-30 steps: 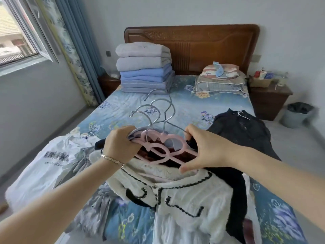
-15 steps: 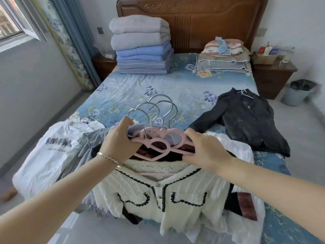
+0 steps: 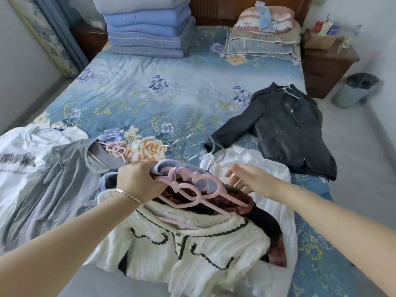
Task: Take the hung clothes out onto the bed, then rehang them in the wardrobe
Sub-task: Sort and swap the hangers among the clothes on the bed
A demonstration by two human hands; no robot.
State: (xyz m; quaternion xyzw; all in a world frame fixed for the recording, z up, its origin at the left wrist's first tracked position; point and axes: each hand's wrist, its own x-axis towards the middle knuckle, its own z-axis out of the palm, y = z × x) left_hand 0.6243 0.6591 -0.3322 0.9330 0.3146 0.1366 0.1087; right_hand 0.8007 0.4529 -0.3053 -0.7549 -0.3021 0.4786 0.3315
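Observation:
A bundle of clothes on pink hangers (image 3: 188,189) lies at the foot of the bed (image 3: 150,99), a white knit cardigan with black trim (image 3: 192,249) on top. My left hand (image 3: 139,181) grips the hangers at their left end, where the metal hooks meet. My right hand (image 3: 246,179) hovers just right of the hangers, fingers spread, holding nothing. A dark jacket on a wire hanger (image 3: 285,127) lies on the bed's right side. A grey shirt (image 3: 64,179) and a white printed T-shirt (image 3: 21,159) lie at the left.
Folded blue and grey quilts (image 3: 147,28) are stacked at the head of the bed, with pillows (image 3: 263,35) beside them. A wooden nightstand (image 3: 327,61) and a bin (image 3: 353,88) stand at the right. Blue curtains (image 3: 57,28) hang at the left.
The bundle has come down onto the bed. My right hand has let go of the hangers and opened. My left hand still holds them. The view has tilted down and closer.

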